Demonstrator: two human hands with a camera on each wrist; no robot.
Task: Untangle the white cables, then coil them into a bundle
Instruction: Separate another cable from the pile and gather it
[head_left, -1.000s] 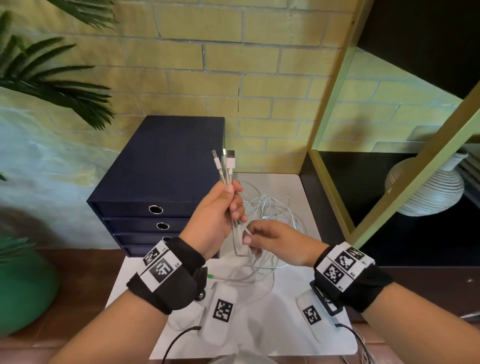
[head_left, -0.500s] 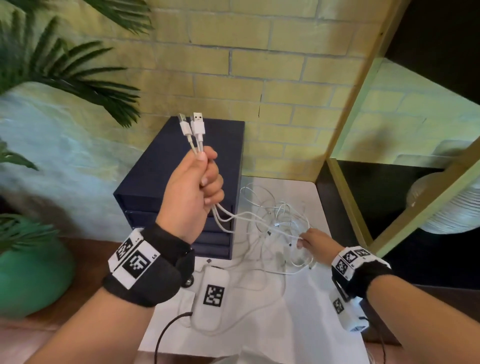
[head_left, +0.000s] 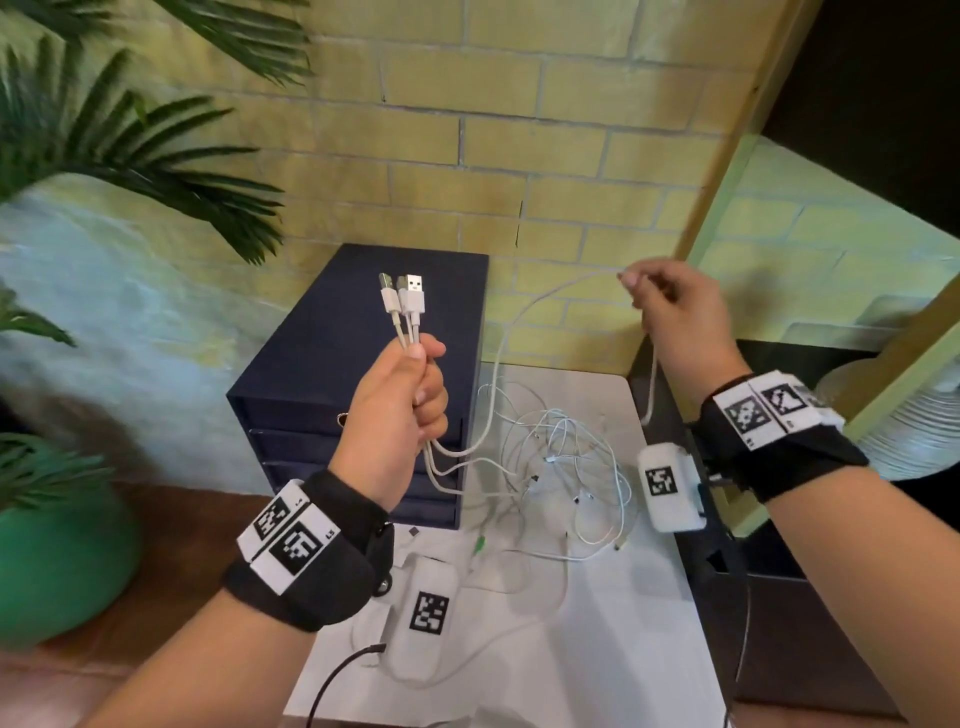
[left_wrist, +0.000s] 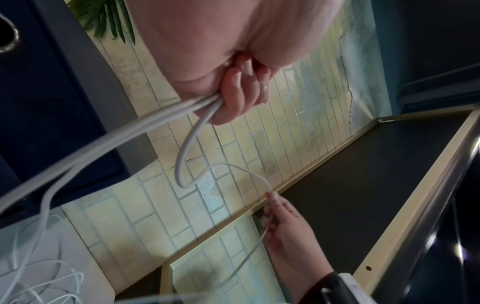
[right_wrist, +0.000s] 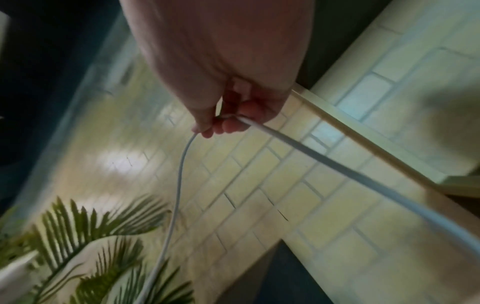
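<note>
My left hand (head_left: 415, 389) grips several white cables just below their USB plugs (head_left: 408, 296), which stick up above my fist. In the left wrist view the cables (left_wrist: 166, 117) leave my curled left fingers (left_wrist: 239, 96) and run down. My right hand (head_left: 670, 306) is raised at the right and pinches one white cable (head_left: 524, 312) that arcs back to my left hand. Its free end (head_left: 649, 395) hangs below my right hand. The right wrist view shows this cable (right_wrist: 298, 144) pinched at my right fingertips (right_wrist: 215, 123). A tangle of white cables (head_left: 561, 467) lies on the white table (head_left: 597, 649).
A dark blue drawer box (head_left: 374, 374) stands behind my left hand. A green pot (head_left: 57, 561) with palm leaves is at the left. A shelf with a pale wooden frame (head_left: 727, 166) and a ribbed white vase (head_left: 914, 431) stands at the right. The brick wall (head_left: 519, 130) is behind.
My right hand has risen from the tangle on the table up and to the right, pulling one cable out. My left hand still holds the plug ends upright.
</note>
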